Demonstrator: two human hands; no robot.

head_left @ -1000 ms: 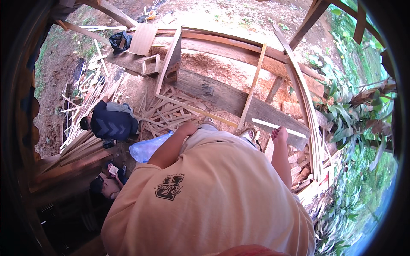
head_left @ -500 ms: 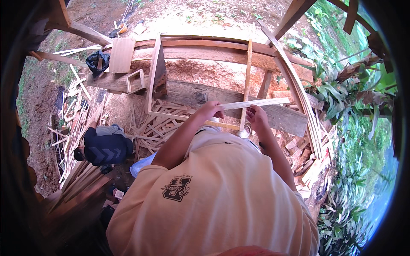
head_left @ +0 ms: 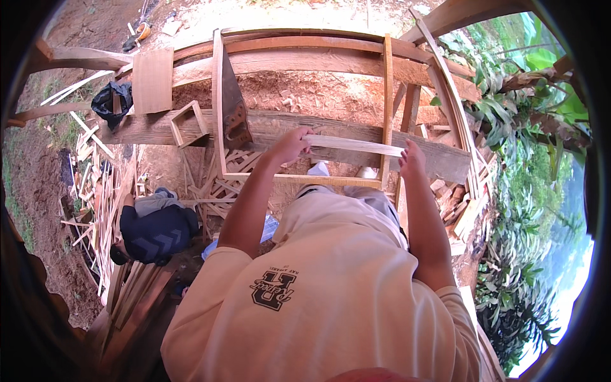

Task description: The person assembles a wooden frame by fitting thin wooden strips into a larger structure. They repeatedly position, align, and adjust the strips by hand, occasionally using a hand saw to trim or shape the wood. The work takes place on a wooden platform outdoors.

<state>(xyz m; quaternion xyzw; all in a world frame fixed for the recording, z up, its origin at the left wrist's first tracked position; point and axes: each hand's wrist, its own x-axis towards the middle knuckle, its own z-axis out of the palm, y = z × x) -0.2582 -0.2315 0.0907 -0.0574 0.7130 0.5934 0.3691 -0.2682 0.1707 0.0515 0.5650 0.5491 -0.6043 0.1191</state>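
Both hands, left (head_left: 291, 147) and right (head_left: 413, 160), pinch a pale wooden strip (head_left: 354, 144), its ends partly hidden.

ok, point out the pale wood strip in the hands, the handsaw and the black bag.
Pale wood strip (head_left: 353, 144): head view, middle of its length, between the hands.
Handsaw (head_left: 231, 97): head view, on the blade.
Black bag (head_left: 104, 103): head view, on its side wall.

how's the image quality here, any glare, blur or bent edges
Head view, top: sunlit ground blown out; head view, middle: pale strip between left hand and right hand looks slightly smeared; head view, upper part: fisheye seems to bow the far beam; head view, corners: black
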